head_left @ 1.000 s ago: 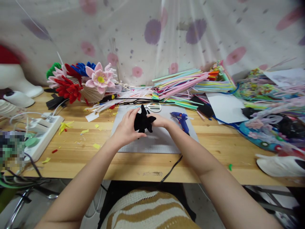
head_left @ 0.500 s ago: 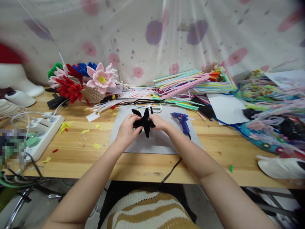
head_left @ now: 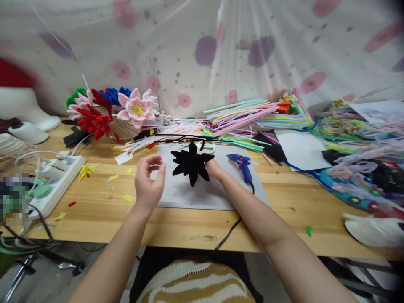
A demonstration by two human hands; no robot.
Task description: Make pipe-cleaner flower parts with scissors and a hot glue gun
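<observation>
A black fuzzy flower [head_left: 192,163] with several pointed petals faces up over the grey mat [head_left: 176,198]. My right hand [head_left: 213,168] holds it from behind and to the right, and the petals hide most of those fingers. To the left of the flower, apart from it, my left hand [head_left: 150,179] is raised with fingers curved and a gap between them and the thumb, nothing held. Beyond the flower lie white-handled scissors [head_left: 208,148], partly covered. A blue glue gun [head_left: 242,165] rests on the mat to the right of my right hand.
Bundles of coloured pipe cleaners [head_left: 252,115] line the back. A fan with pink, red and blue flowers [head_left: 136,108] stands at the back left. A white power strip [head_left: 59,181] lies left; the glue gun's black cord [head_left: 229,233] runs over the front edge. Yellow scraps [head_left: 128,197] dot the wood.
My left hand has let go of the black flower and moved left. The flower, still in my right hand, now shows its petals spread wider toward me.
</observation>
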